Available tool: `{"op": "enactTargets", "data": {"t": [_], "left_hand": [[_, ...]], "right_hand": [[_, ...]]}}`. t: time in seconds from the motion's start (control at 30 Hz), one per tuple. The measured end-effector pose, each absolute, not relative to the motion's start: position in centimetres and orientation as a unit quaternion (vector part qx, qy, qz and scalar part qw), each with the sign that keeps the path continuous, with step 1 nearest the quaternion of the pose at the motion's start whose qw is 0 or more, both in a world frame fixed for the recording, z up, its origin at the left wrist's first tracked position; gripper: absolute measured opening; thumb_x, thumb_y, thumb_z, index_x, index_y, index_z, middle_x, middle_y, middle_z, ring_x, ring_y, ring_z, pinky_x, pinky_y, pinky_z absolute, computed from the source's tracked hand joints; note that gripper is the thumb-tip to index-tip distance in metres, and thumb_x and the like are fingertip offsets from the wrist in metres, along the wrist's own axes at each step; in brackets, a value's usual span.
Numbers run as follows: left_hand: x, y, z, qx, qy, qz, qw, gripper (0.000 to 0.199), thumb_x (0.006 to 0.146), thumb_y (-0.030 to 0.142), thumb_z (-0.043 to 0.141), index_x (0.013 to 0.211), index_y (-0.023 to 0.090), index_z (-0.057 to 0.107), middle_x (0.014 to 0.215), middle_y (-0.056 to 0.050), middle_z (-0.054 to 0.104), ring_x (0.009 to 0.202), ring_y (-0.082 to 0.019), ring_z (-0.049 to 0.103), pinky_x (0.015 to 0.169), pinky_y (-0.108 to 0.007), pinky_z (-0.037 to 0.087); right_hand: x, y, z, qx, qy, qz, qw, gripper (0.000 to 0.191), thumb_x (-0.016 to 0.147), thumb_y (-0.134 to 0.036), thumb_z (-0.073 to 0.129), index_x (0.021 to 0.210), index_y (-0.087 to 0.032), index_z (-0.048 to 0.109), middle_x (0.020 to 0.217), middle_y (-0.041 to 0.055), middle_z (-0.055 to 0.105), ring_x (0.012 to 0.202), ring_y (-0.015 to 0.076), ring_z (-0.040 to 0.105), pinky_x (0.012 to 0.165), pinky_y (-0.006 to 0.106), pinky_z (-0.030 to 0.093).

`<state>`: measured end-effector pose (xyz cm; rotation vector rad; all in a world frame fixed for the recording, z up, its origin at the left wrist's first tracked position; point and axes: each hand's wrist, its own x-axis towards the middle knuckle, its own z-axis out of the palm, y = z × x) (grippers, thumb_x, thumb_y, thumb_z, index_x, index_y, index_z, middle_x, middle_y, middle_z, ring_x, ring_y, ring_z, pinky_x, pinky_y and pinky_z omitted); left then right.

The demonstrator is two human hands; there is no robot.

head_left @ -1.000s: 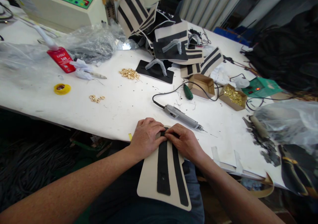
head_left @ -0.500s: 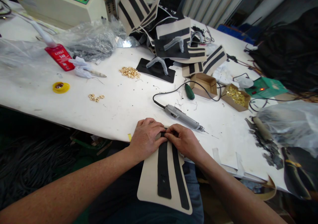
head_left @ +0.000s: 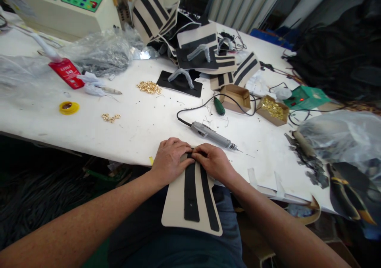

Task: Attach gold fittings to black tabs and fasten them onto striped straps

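A beige panel [head_left: 175, 204] with black strips lies across the lap, its far end at the table's front edge. My left hand [head_left: 171, 160] rests on the panel's far left part, with its fingers bent over it and the thumb pressing by a black strip [head_left: 191, 192]. Close beside it, my right hand [head_left: 212, 161] pinches at the far end of the strips, fingertips nearly touching the left hand's. The fingers hide what lies between them. Beyond the hands, a grey electric screwdriver [head_left: 212, 135] with a black cord lies on the table.
Gold pieces [head_left: 149, 87] lie in a pile, with a smaller group [head_left: 110, 117] nearer. Further items are a yellow tape roll [head_left: 69, 108], a red glue bottle [head_left: 66, 73], striped panels [head_left: 151, 10], a cardboard box [head_left: 235, 97], a green device [head_left: 306, 97] and pliers [head_left: 347, 194].
The view has shifted, so the table items appear farther left. The hands keep almost the same hold on the panel, whose near end appears slightly higher.
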<state>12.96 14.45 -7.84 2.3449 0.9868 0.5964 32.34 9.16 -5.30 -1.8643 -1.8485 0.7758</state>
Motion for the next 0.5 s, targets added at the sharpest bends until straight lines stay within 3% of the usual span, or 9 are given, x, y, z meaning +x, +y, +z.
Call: {"op": "enactTargets", "data": {"t": [0.17, 0.27, 0.33, 0.43, 0.5], "left_hand": [[13.1, 14.4, -8.1, 0.866, 0.367, 0.223, 0.255, 0.024, 0.09, 0.038, 0.08, 0.112, 0.028, 0.078, 0.125, 0.0, 0.077, 0.122, -0.029, 0.058, 0.103, -0.05, 0.043], [13.2, 14.3, -8.2, 0.865, 0.364, 0.231, 0.256, 0.024, 0.089, 0.038, 0.082, 0.111, 0.028, 0.078, 0.124, 0.0, 0.078, 0.121, -0.029, 0.059, 0.102, -0.05, 0.043], [13.2, 14.3, -8.1, 0.864, 0.363, 0.235, 0.258, 0.024, 0.088, 0.037, 0.083, 0.109, 0.028, 0.078, 0.124, 0.0, 0.078, 0.121, -0.029, 0.059, 0.102, -0.05, 0.043], [13.3, 14.3, -8.1, 0.862, 0.364, 0.236, 0.26, 0.022, 0.087, 0.036, 0.083, 0.108, 0.028, 0.079, 0.123, 0.0, 0.078, 0.121, -0.029, 0.059, 0.102, -0.05, 0.043], [13.3, 14.3, -8.0, 0.861, 0.367, 0.236, 0.26, 0.022, 0.087, 0.036, 0.083, 0.107, 0.028, 0.079, 0.123, 0.0, 0.078, 0.122, -0.029, 0.059, 0.102, -0.05, 0.043]], "right_hand": [[32.0, 7.4, -5.2, -0.641, -0.726, 0.181, 0.172, 0.023, 0.106, -0.028, 0.053, 0.105, -0.024, 0.076, 0.102, 0.0055, 0.073, 0.092, 0.0191, 0.069, 0.079, 0.029, 0.049], [33.6, 7.4, -4.9, -0.644, -0.717, 0.137, 0.229, 0.025, 0.107, -0.03, 0.052, 0.117, -0.025, 0.074, 0.109, 0.0065, 0.074, 0.097, 0.0201, 0.07, 0.083, 0.031, 0.053], [35.3, 8.0, -4.7, -0.675, -0.697, 0.06, 0.236, 0.027, 0.104, -0.034, 0.058, 0.125, -0.024, 0.072, 0.118, 0.0099, 0.073, 0.106, 0.0253, 0.068, 0.09, 0.036, 0.053], [37.9, 9.7, -4.8, -0.718, -0.683, -0.01, 0.134, 0.041, 0.096, -0.042, 0.069, 0.13, -0.02, 0.069, 0.125, 0.0149, 0.071, 0.115, 0.0339, 0.063, 0.095, 0.045, 0.05], [39.1, 10.9, -5.0, -0.723, -0.688, 0.01, 0.058, 0.043, 0.094, -0.045, 0.07, 0.129, -0.02, 0.069, 0.12, 0.0145, 0.072, 0.11, 0.034, 0.064, 0.09, 0.044, 0.051]]}}
